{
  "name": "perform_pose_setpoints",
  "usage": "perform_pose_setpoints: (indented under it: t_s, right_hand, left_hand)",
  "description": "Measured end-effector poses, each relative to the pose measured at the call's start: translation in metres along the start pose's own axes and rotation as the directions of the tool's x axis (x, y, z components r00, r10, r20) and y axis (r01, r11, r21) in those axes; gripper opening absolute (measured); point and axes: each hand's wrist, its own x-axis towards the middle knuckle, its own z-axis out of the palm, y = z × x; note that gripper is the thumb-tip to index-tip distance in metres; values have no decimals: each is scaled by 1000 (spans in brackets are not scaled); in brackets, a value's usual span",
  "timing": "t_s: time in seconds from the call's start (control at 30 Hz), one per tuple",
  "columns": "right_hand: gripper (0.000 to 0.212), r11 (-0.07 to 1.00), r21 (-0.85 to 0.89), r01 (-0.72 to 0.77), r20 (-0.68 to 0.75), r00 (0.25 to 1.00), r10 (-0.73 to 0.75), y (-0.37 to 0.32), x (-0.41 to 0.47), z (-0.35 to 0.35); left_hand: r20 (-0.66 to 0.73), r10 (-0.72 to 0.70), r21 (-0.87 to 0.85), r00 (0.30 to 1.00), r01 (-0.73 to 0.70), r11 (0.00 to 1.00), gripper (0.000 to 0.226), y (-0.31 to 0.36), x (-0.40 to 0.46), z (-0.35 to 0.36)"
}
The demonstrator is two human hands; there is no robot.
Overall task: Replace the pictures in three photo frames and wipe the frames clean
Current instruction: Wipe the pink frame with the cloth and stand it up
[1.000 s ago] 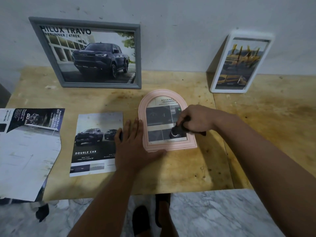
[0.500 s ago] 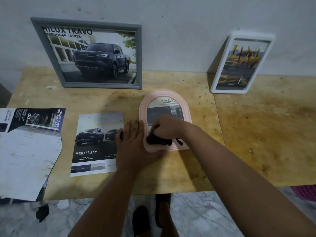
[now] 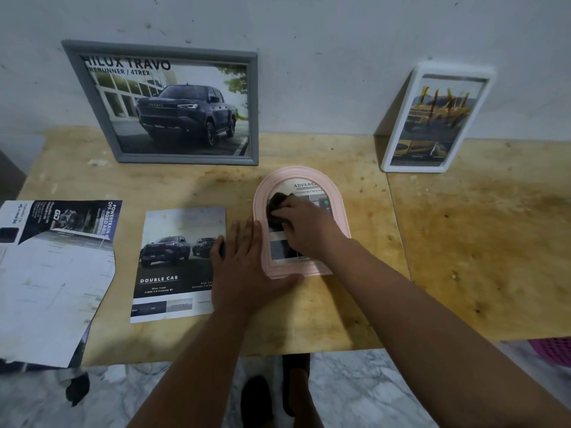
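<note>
Wooden table (image 3: 463,242) | pink frame (image 3: 338,220) flat, arch pointing wallward | right hand (image 3: 304,225) grips cloth (image 3: 276,206) | left hand (image 3: 247,267) flat, steadying

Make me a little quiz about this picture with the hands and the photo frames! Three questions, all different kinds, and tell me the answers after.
1. True or false: the pink arched frame stands propped against the wall.
2. What does the right hand hold on the pink frame's glass?
A. a dark cloth
B. a pencil
C. a spoon
3. Fill in: the left hand lies flat, its thumb against the pink frame's ____ edge.

Key
1. False: it lies flat on the wooden table; the grey frame and the white frame lean on the wall.
2. A, the dark cloth.
3. bottom
</note>
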Motion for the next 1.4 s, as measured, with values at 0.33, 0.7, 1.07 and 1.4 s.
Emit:
perform_pose_setpoints:
  t_s: [0.33,0.7,1.07,1.4]
  right_hand:
    - [28,807,503,-311,342,928,144,29,-66,-67]
    - [26,-208,894,-396,422,592,687,147,-152,-58]
    - [57,572,339,-747,97,633,768,132,-172,-52]
    - [85,674,35,-738,-23,674,739,133,-153,-114]
  left_hand:
    - [19,8,-2,1000,-8,1000,133,-1,-2,-3]
    - [28,-8,-22,1000,9,1000,136,3,-1,-7]
    - [190,-62,60,980,51,997,140,12,5,-20]
    - [270,-130,138,954,95,986,121,30,20,-66]
